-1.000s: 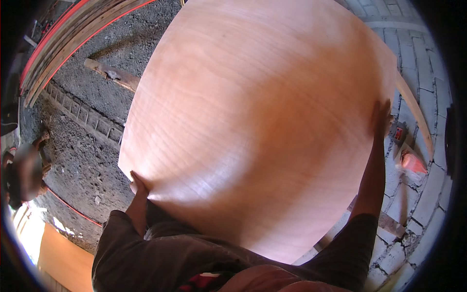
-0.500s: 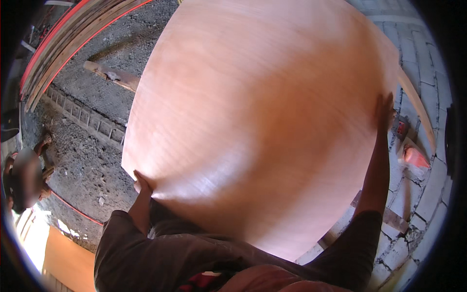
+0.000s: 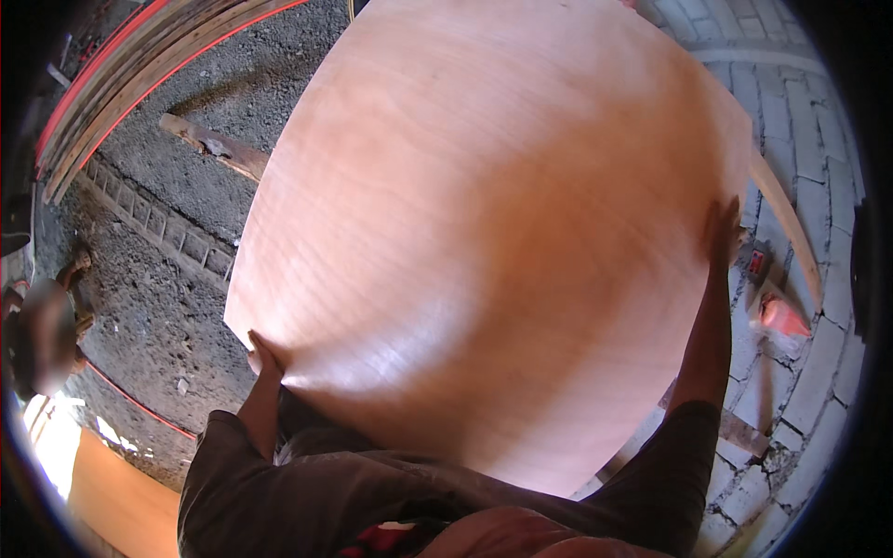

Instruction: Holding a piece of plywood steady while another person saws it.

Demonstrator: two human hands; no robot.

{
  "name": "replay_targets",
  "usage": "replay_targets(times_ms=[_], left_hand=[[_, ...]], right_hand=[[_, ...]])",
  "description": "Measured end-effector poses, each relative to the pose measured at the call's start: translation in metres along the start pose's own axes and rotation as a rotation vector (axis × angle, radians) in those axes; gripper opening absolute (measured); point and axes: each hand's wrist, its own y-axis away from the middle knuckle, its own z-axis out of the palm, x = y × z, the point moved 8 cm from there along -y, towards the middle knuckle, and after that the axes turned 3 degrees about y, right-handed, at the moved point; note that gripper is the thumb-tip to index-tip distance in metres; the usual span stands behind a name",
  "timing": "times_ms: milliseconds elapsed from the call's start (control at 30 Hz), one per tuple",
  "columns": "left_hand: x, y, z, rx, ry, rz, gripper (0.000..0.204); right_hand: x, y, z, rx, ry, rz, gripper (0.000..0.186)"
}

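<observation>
A large, smooth plywood sheet fills the middle of the view, its near edge close to my body. At its near left corner my left hand is closed round the edge, the thumb lying on the upper face. Farther off, my right hand grips the right edge, its arm stretched out along that side. The fingers under the sheet are hidden. Dark shadow and a bright glare patch fall across the wood.
Long planks lie at the far left, near a ladder-like metal frame and a loose timber on gravel. Another person is at the left edge. Pale blocks, a wood strip and a red-and-clear bag are on the right.
The plywood has shifted slightly left in the view, and my right hand has come a little nearer and left with its edge. Both hands keep their hold.
</observation>
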Motion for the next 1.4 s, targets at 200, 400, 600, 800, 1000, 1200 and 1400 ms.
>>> replay_targets(times_ms=[200,400,600,800,1000,1200,1400], left_hand=[[0.003,-0.004,-0.002,-0.032,-0.01,0.019,0.098],[0.008,0.006,0.004,-0.103,-0.006,0.044,0.096],[0.011,0.006,0.016,-0.184,0.17,-0.029,0.099],[0.015,-0.004,0.032,-0.451,0.314,-0.097,0.092],[0.006,-0.023,0.05,-0.483,0.259,-0.073,0.085],[-0.002,-0.012,0.06,-0.571,0.251,-0.115,0.091],[0.024,0.015,0.067,-0.89,0.215,-0.184,0.091]], right_hand=[[0.013,-0.006,0.023,-0.072,-0.05,0.046,0.066],[-0.009,-0.003,0.0,0.194,0.116,-0.176,0.064],[0.008,0.011,-0.017,-0.163,-0.075,0.263,0.071],[0.022,0.022,-0.039,-0.045,-0.1,0.326,0.08],[0.07,0.087,-0.05,-0.087,-0.147,0.234,0.083],[0.176,0.248,-0.072,-0.292,-0.104,0.262,0.076],[0.187,0.294,-0.077,-0.024,-0.196,-0.013,0.031]])
